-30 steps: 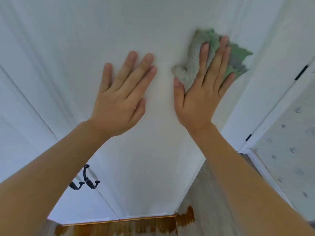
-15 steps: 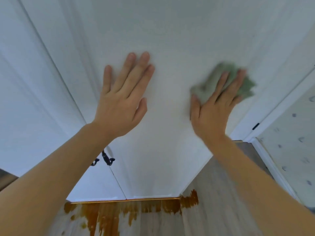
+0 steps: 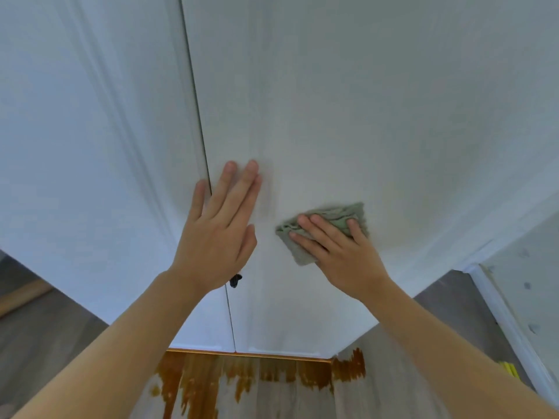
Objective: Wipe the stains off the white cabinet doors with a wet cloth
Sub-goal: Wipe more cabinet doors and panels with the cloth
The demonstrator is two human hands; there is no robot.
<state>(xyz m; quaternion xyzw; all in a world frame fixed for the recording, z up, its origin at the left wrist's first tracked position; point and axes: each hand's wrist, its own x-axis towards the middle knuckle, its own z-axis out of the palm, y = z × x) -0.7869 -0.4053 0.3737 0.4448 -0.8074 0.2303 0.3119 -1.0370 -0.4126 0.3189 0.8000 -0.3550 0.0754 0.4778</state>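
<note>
While the left hand (image 3: 216,237) is laid flat against the white cabinet, its fingers (image 3: 242,189) are kept straight and together, and nothing is held by it. Its little finger is seen across the dark seam between the left door (image 3: 90,146) and the right door (image 3: 363,101); the remaining fingers and the palm are placed on the right door. A green cloth (image 3: 329,219) is pressed against the right door by the right hand (image 3: 341,252), just beside the left hand and slightly lower. The right fingers are spread over the cloth and lie nearly straight, so the cloth is pinned to the panel rather than enclosed. Crumpled folds of the cloth are visible above and to the left of the fingertips. A dark handle (image 3: 235,280) is partly hidden below the left wrist, at the seam. Below the doors, a wooden strip (image 3: 248,355) and brown stains (image 3: 193,385) on the floor are visible.
</note>
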